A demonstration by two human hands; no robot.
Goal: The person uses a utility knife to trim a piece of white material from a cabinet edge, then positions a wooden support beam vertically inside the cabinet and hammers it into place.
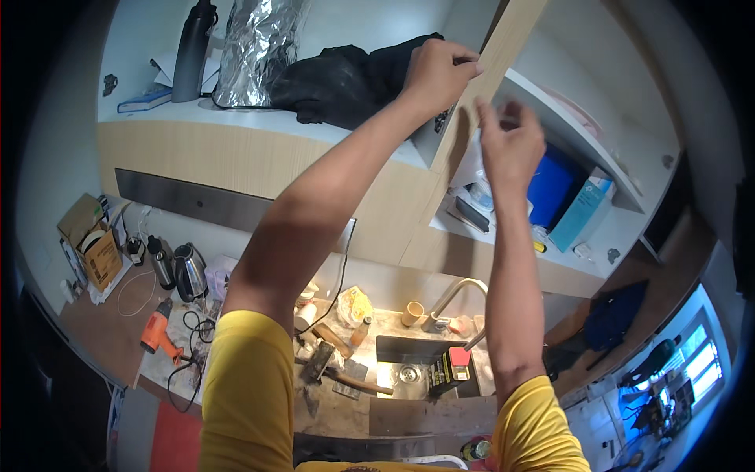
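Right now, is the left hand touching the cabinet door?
Touching. Head view shows the left hand gripping the edge of the wooden cabinet door; the fingers wrap its edge.

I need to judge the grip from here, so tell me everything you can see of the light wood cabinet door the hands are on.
The light wood-grain cabinet door is a flat, thin panel with a pale laminate look, swung open and seen nearly edge-on, slanting up to the frame's top. It belongs to the upper wall cabinet above the sink. The left hand grips its edge with fingers curled over it. The right hand is raised just below and beside it, fingers spread; contact cannot be told. Its hinges are hidden.
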